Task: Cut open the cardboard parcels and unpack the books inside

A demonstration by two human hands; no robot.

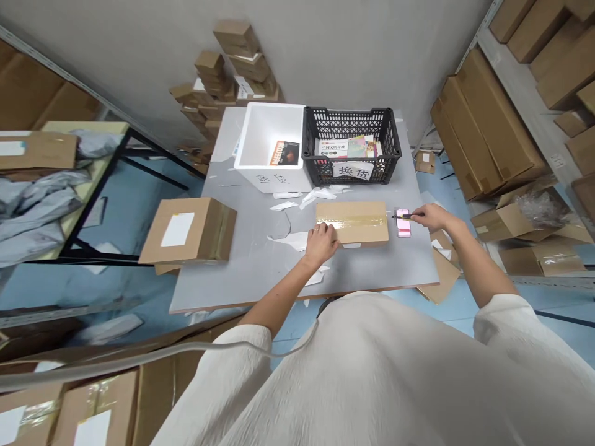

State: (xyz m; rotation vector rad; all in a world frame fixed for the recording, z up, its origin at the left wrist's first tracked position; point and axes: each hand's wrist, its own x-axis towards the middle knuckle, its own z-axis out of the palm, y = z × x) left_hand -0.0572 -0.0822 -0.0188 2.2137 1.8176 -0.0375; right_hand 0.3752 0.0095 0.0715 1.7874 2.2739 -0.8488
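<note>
A flat cardboard parcel point(353, 221) sealed with clear tape lies on the grey table point(251, 266). My left hand point(320, 243) rests against its left end, fingers curled on the edge. My right hand point(430, 217) is just right of the parcel and pinches a thin dark pen-like tool point(402, 216) that points left over a pink phone point(403, 223) lying on the table.
Behind the parcel stand a white foam box point(260, 162) and a black plastic crate point(353, 124) with books. Paper scraps point(297, 238) litter the table. A labelled carton point(186, 230) overhangs the table's left edge. Stacked cartons surround the table on floor and shelves.
</note>
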